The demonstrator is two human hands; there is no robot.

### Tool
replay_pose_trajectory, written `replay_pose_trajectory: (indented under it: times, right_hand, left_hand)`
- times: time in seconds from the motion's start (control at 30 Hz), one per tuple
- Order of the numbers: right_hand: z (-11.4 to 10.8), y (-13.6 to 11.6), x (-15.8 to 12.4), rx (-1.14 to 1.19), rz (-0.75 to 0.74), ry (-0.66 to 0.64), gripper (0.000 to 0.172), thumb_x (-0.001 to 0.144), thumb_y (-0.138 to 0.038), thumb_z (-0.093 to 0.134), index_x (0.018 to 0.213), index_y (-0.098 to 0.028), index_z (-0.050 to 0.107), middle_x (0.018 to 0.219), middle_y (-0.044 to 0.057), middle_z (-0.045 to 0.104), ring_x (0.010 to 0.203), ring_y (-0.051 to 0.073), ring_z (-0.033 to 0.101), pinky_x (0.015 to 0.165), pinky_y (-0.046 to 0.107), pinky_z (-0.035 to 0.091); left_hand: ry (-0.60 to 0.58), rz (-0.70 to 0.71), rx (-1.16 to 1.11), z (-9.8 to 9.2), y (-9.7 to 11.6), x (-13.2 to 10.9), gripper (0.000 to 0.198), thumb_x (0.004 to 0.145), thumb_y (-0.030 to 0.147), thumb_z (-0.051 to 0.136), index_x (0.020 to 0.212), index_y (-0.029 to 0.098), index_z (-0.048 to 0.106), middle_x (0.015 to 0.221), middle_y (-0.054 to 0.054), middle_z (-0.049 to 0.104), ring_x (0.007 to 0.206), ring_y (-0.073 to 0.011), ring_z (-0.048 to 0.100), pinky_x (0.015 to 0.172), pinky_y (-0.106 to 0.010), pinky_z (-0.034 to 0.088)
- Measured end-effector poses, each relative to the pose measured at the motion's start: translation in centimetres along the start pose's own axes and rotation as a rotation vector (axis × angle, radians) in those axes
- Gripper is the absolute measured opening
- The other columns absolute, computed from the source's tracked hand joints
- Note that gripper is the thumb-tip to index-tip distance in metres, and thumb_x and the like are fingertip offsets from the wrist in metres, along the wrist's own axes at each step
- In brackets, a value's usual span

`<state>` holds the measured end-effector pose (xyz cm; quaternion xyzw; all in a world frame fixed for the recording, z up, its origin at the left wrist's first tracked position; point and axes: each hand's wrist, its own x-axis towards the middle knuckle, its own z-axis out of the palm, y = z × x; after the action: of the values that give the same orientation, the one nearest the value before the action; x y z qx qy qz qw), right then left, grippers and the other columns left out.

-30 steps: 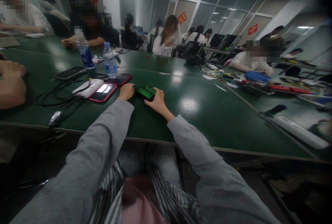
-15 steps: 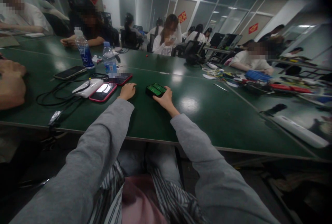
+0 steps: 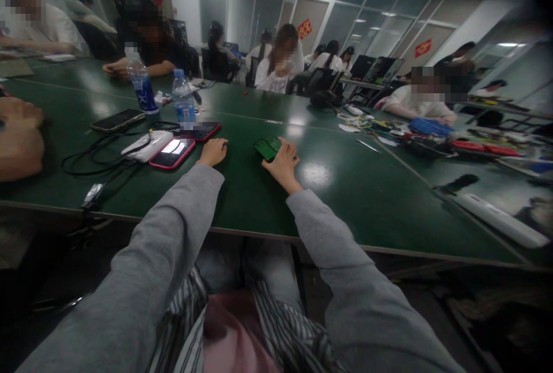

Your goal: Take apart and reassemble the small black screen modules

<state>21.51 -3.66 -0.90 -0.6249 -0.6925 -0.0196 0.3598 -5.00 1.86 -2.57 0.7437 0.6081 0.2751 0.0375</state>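
My right hand (image 3: 283,164) grips a small flat green circuit board (image 3: 266,148) by its right side, thumb at the near edge and fingers at the far one. The board has dark edges and a dark line across its middle; fine detail is blurred. To the left, my left hand (image 3: 213,152) lies on the green table (image 3: 242,203), fingers loosely stretched and holding nothing. Just beside it lie a phone in a pink-red case (image 3: 173,153) with a bright patch on its screen and another red-edged phone (image 3: 206,131).
Left of my hands are a white box-like device (image 3: 144,145) with black cables, a dark phone (image 3: 118,120) and two plastic bottles (image 3: 185,99). Cables and tools crowd the right, with a long white bar (image 3: 503,220) nearer. A person's arm (image 3: 19,140) rests at far left.
My right hand has shifted slightly right with the circuit board, which has turned and shows less of its dark side. My left hand stays in place.
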Motion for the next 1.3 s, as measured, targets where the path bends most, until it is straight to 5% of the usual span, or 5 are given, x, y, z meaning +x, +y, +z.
replay_pose_trajectory:
  times: [0.3, 0.57, 0.9, 1.1, 1.3]
  right_hand:
    - [-2.0, -1.7, -0.6, -0.181, -0.364, -0.089, 0.094, 0.084, -0.02, 0.075, 0.163, -0.021, 0.025, 0.163, 0.022, 0.027, 0.152, 0.045, 0.021, 0.119, 0.074, 0.021]
    - [-2.6, -2.9, -0.9, -0.277, -0.573, -0.183, 0.077, 0.088, 0.0, 0.043, 0.161, -0.021, 0.035, 0.165, 0.017, 0.031, 0.157, 0.034, 0.021, 0.124, 0.065, 0.017]
    - [-3.2, -3.1, -1.2, -0.236, -0.628, -0.245, 0.089, 0.084, -0.002, 0.054, 0.164, -0.028, 0.026, 0.168, 0.009, 0.026, 0.16, 0.033, 0.007, 0.126, 0.069, 0.008]
    - [-3.0, -4.0, -1.8, -0.172, -0.676, -0.286, 0.079, 0.093, -0.021, 0.064, 0.163, -0.028, 0.028, 0.168, 0.008, 0.029, 0.16, 0.033, 0.009, 0.127, 0.066, 0.007]
    - [-1.2, -2.7, -0.9, 0.102, -0.345, -0.069, 0.082, 0.099, -0.051, 0.058, 0.165, -0.021, 0.02, 0.163, 0.017, 0.031, 0.154, 0.033, 0.026, 0.122, 0.06, 0.031]
  left_hand:
    - [0.02, 0.035, -0.119, 0.2, 0.2, 0.3, 0.039, 0.1, 0.021, 0.048, 0.135, 0.019, 0.065, 0.141, -0.013, 0.065, 0.133, -0.0292, 0.058, 0.116, -0.048, 0.041]
    - [-0.035, -0.15, -0.933, 1.2, 6.0, 0.7, 0.033, 0.095, 0.046, 0.066, 0.111, 0.018, 0.07, 0.114, -0.009, 0.073, 0.109, -0.0246, 0.069, 0.102, -0.038, 0.051]
    - [-0.036, -0.272, -1.172, -0.7, 7.8, -0.6, 0.049, 0.089, 0.063, 0.069, 0.102, 0.016, 0.068, 0.108, -0.011, 0.073, 0.107, -0.0248, 0.069, 0.096, -0.036, 0.052]
    - [-0.066, -0.379, -1.21, 0.1, 6.5, 0.3, 0.052, 0.077, 0.061, 0.082, 0.103, 0.019, 0.063, 0.091, -0.005, 0.069, 0.079, -0.0181, 0.07, 0.076, -0.031, 0.053]
    - [-0.038, -0.446, -1.355, 0.3, 5.4, 0.9, 0.046, 0.079, 0.052, 0.083, 0.103, 0.021, 0.059, 0.089, -0.002, 0.067, 0.077, -0.0154, 0.068, 0.076, -0.03, 0.054]
